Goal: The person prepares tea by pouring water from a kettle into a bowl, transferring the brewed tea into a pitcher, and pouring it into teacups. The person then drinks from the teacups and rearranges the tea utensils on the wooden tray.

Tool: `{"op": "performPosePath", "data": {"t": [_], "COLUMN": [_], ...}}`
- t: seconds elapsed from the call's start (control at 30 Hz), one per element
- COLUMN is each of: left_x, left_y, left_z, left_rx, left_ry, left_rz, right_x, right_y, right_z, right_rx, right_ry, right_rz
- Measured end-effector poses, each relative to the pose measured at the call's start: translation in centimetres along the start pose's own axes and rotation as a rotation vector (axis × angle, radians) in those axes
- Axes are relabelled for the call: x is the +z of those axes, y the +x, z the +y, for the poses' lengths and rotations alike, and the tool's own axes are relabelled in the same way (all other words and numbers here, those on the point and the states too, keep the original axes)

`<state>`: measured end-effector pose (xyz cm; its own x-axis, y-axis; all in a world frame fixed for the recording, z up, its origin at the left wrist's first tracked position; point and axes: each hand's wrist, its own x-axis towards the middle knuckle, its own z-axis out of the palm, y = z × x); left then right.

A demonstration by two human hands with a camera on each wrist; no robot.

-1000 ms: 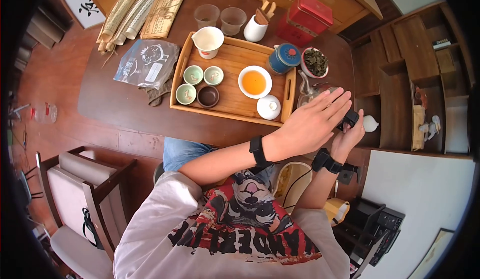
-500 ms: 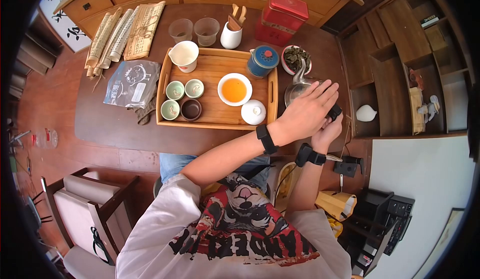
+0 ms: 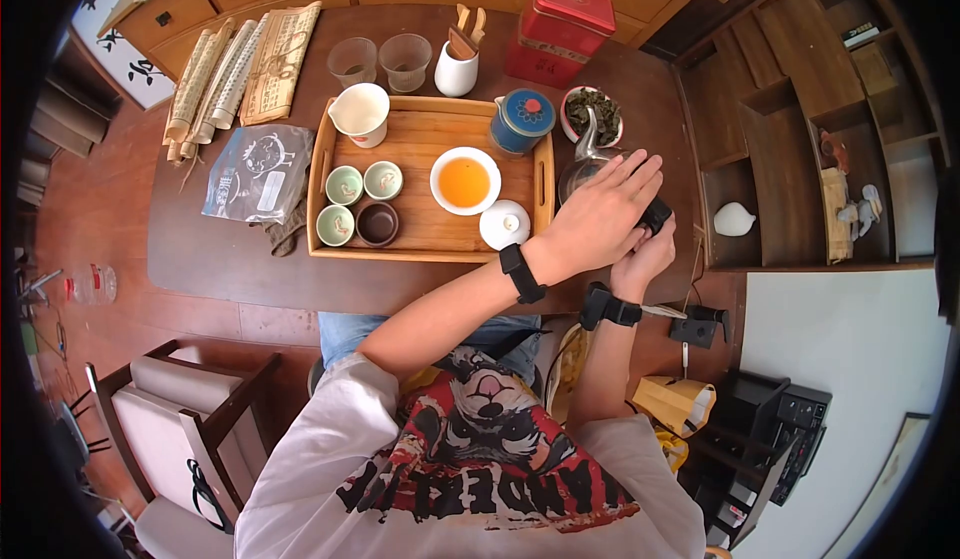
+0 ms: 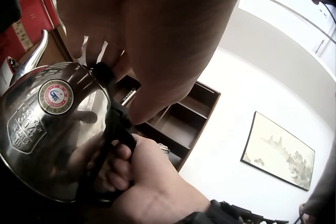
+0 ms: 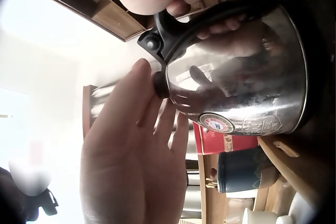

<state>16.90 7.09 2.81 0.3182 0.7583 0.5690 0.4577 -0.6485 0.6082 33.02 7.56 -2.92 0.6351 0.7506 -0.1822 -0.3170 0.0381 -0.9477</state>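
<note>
Kettle [image 3: 579, 175] — polished steel, curved spout, round badge, reflections across the body; located right of the wooden tray [image 3: 420, 254], near the bowl of tea leaves [image 3: 592, 117]. Contact with the surface [image 3: 220, 264]: cannot tell. Right hand [image 3: 645, 259]: fingers curled round the black handle [image 5: 212, 20], presumably for control away from metal. Left hand [image 3: 592, 221]: fingers extended, open, by the lid knob [image 5: 161, 85], apparently to steady the lid.

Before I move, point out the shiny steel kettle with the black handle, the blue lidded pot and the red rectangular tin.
Shiny steel kettle [image 4: 58, 129], left wrist view, on its body.
Blue lidded pot [image 3: 525, 119], head view, on its lid.
Red rectangular tin [image 3: 558, 34], head view, front side.
</note>
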Motion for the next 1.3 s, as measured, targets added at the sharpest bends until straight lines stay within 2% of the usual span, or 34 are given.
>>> {"op": "performPosePath", "data": {"t": [0.47, 0.57, 0.63, 0.67, 0.73, 0.77, 0.83, 0.9, 0.97, 1.03, 1.1, 1.17, 1.2, 1.27, 1.3], "left_x": [0.5, 0.6, 0.2, 0.0, -0.9, -1.4, -3.5, -5.4, -8.5, -10.3, -12.7, -14.4, -14.8, -14.9, -14.9], "left_y": [-1.5, -1.6, -1.5, -1.6, -1.7, -1.8, -2.2, -3.5, -5.0, -7.1, -9.5, -11.2, -12.2, -13.9, -14.3], "left_z": [0.9, 0.9, 0.8, 0.8, 0.7, 0.6, 0.6, 0.3, -0.2, -2.1, -3.8, -4.2, -4.7, -5.7, -5.7], "left_rx": [-0.036, -0.035, -0.022, -0.015, -0.002, 0.011, -0.012, -0.063, -0.167, -0.237, -0.359, -0.508, -0.509, -0.699, -0.701], "left_ry": [-0.008, -0.007, 0.013, 0.028, -0.011, -0.056, -0.078, -0.115, -0.127, -0.094, -0.003, -0.114, -0.109, -0.262, -0.261], "left_rz": [0.03, 0.033, 0.016, -0.007, 0.023, 0.046, 0.086, 0.19, 0.243, 0.322, 0.313, 0.341, 0.342, 0.294, 0.295], "right_x": [-1.4, -2.6, -2.4, -2.5, -2.6, -2.5, -1.3, 0.1, 1.2, 2.4, 3.3, 4.0, 4.4, 5.0, 5.2], "right_y": [0.5, 1.4, 1.2, 1.1, 0.3, -0.2, -3.6, -6.7, -8.6, -10.1, -10.3, -10.3, -10.6, -11.1, -11.2], "right_z": [-0.1, 0.2, -0.1, -0.5, -2.0, -2.6, -5.1, -6.5, -6.8, -5.8, -3.9, -2.2, -1.9, -1.5, -1.3], "right_rx": [-0.057, -0.018, -0.277, -0.28, -0.742, -0.744, -0.873, -0.822, -0.831, -0.674, -0.63, -0.677, -0.676, -0.579, -0.579], "right_ry": [-0.041, -0.074, -0.232, -0.229, -0.525, -0.52, -0.581, -0.678, -0.781, -0.81, -0.857, -0.989, -0.984, -1.111, -1.112], "right_rz": [-0.11, -0.176, -0.183, -0.19, -0.112, -0.116, -0.153, -0.343, -0.643, -0.82, -0.944, -0.989, -0.993, -1.018, -1.019]}}
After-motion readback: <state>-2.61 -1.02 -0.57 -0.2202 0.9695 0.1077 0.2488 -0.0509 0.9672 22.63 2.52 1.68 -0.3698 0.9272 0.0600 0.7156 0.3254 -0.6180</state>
